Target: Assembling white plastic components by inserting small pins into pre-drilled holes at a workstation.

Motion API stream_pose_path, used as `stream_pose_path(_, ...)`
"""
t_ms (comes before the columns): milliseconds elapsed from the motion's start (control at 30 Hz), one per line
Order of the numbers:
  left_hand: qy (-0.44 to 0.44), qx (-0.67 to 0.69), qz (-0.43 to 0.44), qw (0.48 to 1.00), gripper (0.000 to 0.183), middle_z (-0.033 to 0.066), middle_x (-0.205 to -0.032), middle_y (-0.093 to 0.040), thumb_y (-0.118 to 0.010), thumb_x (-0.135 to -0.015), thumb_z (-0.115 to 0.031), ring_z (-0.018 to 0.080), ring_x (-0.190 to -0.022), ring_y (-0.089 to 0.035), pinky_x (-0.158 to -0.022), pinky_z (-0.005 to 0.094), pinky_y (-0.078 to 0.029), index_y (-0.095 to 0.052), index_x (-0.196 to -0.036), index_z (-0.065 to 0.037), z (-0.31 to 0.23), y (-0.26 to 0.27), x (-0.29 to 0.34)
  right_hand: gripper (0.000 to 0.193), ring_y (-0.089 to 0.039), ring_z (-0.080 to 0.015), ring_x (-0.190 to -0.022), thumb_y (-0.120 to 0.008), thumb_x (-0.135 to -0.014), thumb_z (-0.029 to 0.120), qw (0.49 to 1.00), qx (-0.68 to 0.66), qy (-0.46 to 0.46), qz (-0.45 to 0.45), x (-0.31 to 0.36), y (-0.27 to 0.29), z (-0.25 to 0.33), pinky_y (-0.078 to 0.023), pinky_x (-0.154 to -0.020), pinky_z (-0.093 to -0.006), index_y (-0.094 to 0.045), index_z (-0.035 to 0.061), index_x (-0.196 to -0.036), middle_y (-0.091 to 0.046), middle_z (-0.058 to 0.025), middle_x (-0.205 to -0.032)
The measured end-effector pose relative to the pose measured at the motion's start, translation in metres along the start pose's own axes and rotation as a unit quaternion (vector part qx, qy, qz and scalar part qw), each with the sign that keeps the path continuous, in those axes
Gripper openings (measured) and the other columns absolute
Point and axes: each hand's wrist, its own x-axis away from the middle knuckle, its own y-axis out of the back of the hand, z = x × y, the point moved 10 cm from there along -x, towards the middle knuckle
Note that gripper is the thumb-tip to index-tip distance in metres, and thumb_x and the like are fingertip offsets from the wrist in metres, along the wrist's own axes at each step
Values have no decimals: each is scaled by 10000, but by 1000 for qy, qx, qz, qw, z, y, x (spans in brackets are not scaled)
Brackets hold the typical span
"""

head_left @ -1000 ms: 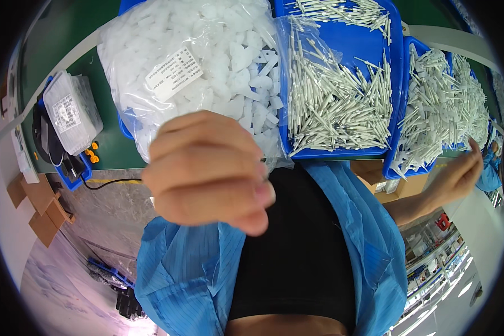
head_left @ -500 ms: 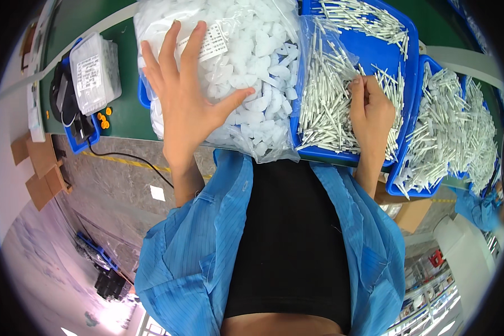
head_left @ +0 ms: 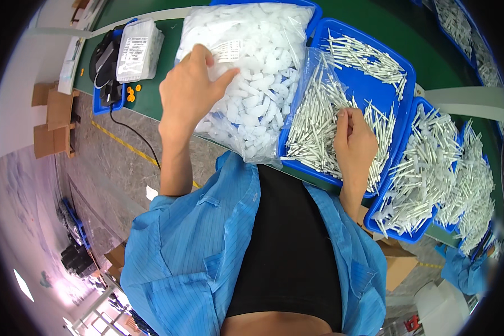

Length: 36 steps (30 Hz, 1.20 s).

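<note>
Green tbl [head_left: 375, 21], lg blue tray [head_left: 369, 84] mid-R, more blue trays [head_left: 395, 234] far R, sm orange pcs [head_left: 131, 98] L

Light: on my remote feed I logged bright white illumination over the green table [head_left: 369, 15]. Glare: small highlights on the clear bag [head_left: 257, 84]; a pinkish-white bloom low on the left wall [head_left: 61, 292]. Distortion: straight edges bowed toward the rim, corners ran black. Focus: mid-picture appeared crisp; far right margin looked smeared.

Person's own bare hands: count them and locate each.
2. The left hand is over the clear bag of white pieces; the right hand is at the thin white sticks in the blue tray.
</note>
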Motion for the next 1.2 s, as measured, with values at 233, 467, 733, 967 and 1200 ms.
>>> stream_pose_path(233, 6, 12, 73, 997, 379, 121, -544, -574, -676, -810, -328, 290, -522, -590, -489, 378, -440, -566, -603, -30, 10, -10, 1, 199, -658, -275, -678, -556, -949, 172, 984, -157, -31, 73, -14, 15, 31, -484, -606, -368, -615, -15, -984, -684, -167, -801)
stream_pose_path(467, -29, 167, -124, 978, 331, 119, -528, -431, -678, -761, -146, 257, -452, -406, -456, 352, -344, -438, -586, 0, 17, 15, -15, 501, -650, -278, -762, -654, -871, 413, 994, 8, 108, -17, -50, -28, 61, -500, -683, -372, -583, -33, -1088, -660, -179, -913)
stream_pose_path(733, -61, 196, -190, 960, 366, 52, -459, -383, -683, -795, -169, 78, -448, -410, -429, 274, -321, -432, -584, -8, 43, 44, -62, 336, -355, -103, -496, -588, -857, 225, 944, -223, 154, 188, -106, -47, 142, -312, -464, -316, -468, -30, -674, -392, -47, -517)
stream_pose_path(967, -108, 191, -321, 921, 382, 94, -505, -304, -673, -778, -72, 120, -445, -311, -423, 325, -274, -359, -572, -3, 45, 79, -93, 368, -288, -47, -545, -605, -924, 222, 948, -173, 260, 64, -115, -13, 193, -251, -470, -265, -416, 18, -683, -327, 32, -567)
stream_pose_path(1200, -343, 122, -164, 917, 312, 96, -513, -451, -701, -750, -175, 241, -449, -456, -449, 346, -363, -472, -607, -19, 15, 19, -119, 352, -462, -309, -493, -572, -923, 249, 971, -120, 200, 53, -125, -55, 149, -372, -498, -395, -500, -33, -725, -518, -196, -579)
